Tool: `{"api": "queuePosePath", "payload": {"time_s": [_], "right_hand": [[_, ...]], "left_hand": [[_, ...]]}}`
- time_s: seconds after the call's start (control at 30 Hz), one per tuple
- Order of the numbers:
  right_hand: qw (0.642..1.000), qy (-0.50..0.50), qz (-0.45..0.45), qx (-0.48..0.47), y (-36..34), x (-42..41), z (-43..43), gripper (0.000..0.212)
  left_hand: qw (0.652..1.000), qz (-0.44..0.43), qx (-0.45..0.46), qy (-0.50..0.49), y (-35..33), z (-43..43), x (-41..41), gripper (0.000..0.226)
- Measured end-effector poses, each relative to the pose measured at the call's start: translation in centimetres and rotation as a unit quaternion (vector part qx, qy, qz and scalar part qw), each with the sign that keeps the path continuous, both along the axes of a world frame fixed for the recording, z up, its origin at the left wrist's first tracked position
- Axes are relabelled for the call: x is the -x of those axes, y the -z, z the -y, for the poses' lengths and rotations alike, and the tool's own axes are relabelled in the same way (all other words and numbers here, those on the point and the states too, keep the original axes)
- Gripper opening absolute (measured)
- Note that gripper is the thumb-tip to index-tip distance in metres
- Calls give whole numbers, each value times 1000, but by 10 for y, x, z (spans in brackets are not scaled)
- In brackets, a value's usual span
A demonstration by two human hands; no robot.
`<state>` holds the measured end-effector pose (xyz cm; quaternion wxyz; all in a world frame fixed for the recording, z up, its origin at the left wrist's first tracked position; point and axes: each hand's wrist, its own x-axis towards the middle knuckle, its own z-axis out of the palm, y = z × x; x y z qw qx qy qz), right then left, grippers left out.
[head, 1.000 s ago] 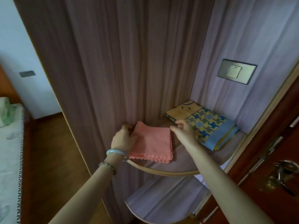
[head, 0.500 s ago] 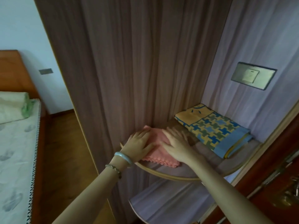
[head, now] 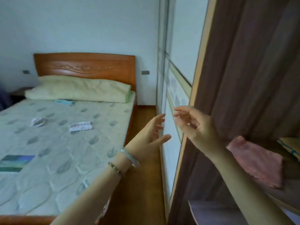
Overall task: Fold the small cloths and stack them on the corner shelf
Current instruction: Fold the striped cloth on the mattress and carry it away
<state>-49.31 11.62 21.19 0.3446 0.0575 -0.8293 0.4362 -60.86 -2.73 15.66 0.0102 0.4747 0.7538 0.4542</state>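
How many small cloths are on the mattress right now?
4: teal cloth by the pillow, pale crumpled cloth mid-mattress, red-patterned cloth right of it, green-blue cloth at the frame's left edge. The left forearm may hide more.

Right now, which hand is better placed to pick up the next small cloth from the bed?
Probably the left hand: open, empty, and towards the bed, where a patterned cloth lies. The right hand is nearer the pink cloth.

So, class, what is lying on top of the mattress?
A folded pale quilt at the head, a teal cloth, a crumpled white cloth, a flat white cloth and a striped cloth. The left forearm covers the mattress near corner.
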Motion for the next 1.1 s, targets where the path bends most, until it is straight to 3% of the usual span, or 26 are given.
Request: {"api": "queuePosePath", "payload": {"time_s": [0.23, 0.6, 0.83, 1.1], "right_hand": [[991, -122, 52, -14, 15, 60, 154, 66], [967, -240, 70, -42, 39, 109, 384, 82], [968, -230, 86, -42, 43, 123, 434, 79], [976, -172, 126, -38, 46, 139, 404, 80]], "left_hand": [[986, -11, -2, -166, -15, 206, 0, 83], [948, -3, -44, -315, 4, 471, -10, 90], [944, 8, -57, -326, 13, 534, -1, 98], [954, 41, -83, -286, 31, 515, 31, 93]]}}
